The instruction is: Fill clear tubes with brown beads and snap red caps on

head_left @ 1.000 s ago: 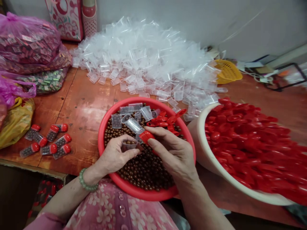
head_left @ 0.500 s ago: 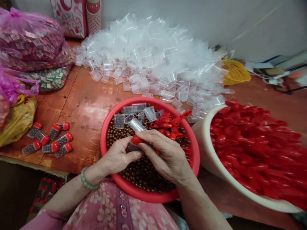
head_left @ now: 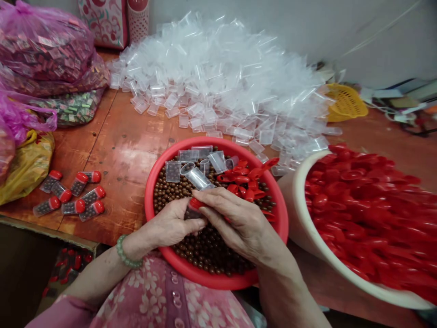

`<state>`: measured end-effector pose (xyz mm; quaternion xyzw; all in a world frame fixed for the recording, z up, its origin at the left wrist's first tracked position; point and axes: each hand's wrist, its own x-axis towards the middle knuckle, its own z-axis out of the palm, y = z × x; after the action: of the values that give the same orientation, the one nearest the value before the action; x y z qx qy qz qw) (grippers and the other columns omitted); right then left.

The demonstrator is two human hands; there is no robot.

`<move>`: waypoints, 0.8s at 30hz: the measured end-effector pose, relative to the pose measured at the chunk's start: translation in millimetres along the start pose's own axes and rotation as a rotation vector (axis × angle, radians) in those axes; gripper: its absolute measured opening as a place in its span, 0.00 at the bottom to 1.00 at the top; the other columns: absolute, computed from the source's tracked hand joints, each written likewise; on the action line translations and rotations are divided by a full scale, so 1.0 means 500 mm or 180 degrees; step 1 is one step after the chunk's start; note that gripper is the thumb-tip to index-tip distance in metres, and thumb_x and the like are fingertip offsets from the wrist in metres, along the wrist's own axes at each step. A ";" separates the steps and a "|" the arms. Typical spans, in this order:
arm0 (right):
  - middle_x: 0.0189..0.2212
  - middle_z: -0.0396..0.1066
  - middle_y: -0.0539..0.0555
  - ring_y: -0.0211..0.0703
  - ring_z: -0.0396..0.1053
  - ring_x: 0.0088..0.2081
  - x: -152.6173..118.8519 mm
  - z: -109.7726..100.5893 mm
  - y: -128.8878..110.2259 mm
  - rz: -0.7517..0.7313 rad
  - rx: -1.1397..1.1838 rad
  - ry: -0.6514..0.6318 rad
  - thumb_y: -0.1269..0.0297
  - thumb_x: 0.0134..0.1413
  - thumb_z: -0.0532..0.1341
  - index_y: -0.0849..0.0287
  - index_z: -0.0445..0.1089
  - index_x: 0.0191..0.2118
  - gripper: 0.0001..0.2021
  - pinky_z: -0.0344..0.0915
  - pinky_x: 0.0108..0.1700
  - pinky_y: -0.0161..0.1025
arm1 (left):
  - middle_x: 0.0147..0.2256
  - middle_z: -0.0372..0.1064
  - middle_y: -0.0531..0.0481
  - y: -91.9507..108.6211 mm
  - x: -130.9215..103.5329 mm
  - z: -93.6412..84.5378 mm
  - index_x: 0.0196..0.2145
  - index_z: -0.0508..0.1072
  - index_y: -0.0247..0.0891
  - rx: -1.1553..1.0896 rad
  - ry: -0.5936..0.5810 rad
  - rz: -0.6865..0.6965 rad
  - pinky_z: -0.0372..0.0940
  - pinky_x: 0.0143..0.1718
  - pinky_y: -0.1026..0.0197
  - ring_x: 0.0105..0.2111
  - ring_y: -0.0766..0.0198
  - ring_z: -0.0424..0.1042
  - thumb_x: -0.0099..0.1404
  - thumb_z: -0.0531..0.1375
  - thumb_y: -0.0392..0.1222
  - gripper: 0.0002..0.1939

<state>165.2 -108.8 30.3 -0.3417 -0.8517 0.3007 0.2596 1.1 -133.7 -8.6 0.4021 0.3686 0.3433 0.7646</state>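
Over the red basin (head_left: 149,191) of brown balls (head_left: 213,259), both my hands meet on one small clear container with a red cap (head_left: 195,203). My left hand (head_left: 174,222) is closed around the container's clear body, mostly hidden by fingers. The fingers of my right hand (head_left: 235,221) press on the red cap from the right. Loose clear containers (head_left: 198,176) lie on the balls just beyond my fingers, one with its open end facing up and left. Red plastic caps (head_left: 244,177) with spoon-like tips lie beside them.
Several filled, red-capped containers (head_left: 70,193) lie on the table at left. Behind the basin rises a heap of clear containers (head_left: 221,77). A white tub (head_left: 303,200) full of red pieces stands at right. Bulging purple bags (head_left: 44,54) and a yellow basket (head_left: 346,104) are farther out.
The view has shifted slightly, so the scene sits a little to the right. Both hands keep hold of the same container, with the right fingers still at its red cap.
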 end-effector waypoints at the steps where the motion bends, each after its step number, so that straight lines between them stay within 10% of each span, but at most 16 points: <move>1: 0.45 0.71 0.58 0.41 0.72 0.46 -0.002 0.000 0.000 -0.0034 -0.0093 -0.0055 0.73 0.62 0.56 0.58 0.66 0.54 0.16 0.71 0.48 0.37 | 0.25 0.59 0.56 0.000 0.000 0.000 0.29 0.68 0.35 -0.0063 -0.0006 -0.0035 0.56 0.32 0.64 0.26 0.69 0.57 0.55 0.65 0.46 0.13; 7: 0.51 0.66 0.69 0.57 0.67 0.51 -0.014 0.030 -0.003 -0.0148 -0.0851 -0.0148 0.48 0.52 0.65 0.67 0.53 0.62 0.40 0.71 0.50 0.53 | 0.26 0.65 0.54 0.000 -0.003 0.000 0.31 0.71 0.33 -0.0641 0.0127 -0.0192 0.58 0.32 0.64 0.26 0.69 0.62 0.53 0.68 0.51 0.18; 16: 0.42 0.72 0.68 0.55 0.70 0.42 -0.011 0.062 0.005 -0.0788 -0.1664 0.0578 0.63 0.51 0.59 0.73 0.55 0.60 0.32 0.70 0.42 0.52 | 0.31 0.71 0.51 -0.008 -0.008 -0.008 0.35 0.76 0.33 -0.1206 -0.0269 -0.0005 0.63 0.40 0.64 0.32 0.68 0.67 0.52 0.70 0.50 0.19; 24: 0.38 0.74 0.66 0.53 0.72 0.39 -0.010 0.070 0.012 -0.0963 -0.1743 0.0698 0.59 0.50 0.62 0.71 0.56 0.59 0.34 0.68 0.42 0.50 | 0.25 0.73 0.44 -0.013 0.002 0.001 0.35 0.76 0.31 -0.1649 -0.0298 -0.0456 0.67 0.32 0.59 0.28 0.60 0.72 0.58 0.47 0.75 0.41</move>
<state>148.4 -120.8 1.1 -0.2987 -0.9090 -0.0199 0.2900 3.6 -136.0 -14.3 0.1815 0.2602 0.3522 0.8805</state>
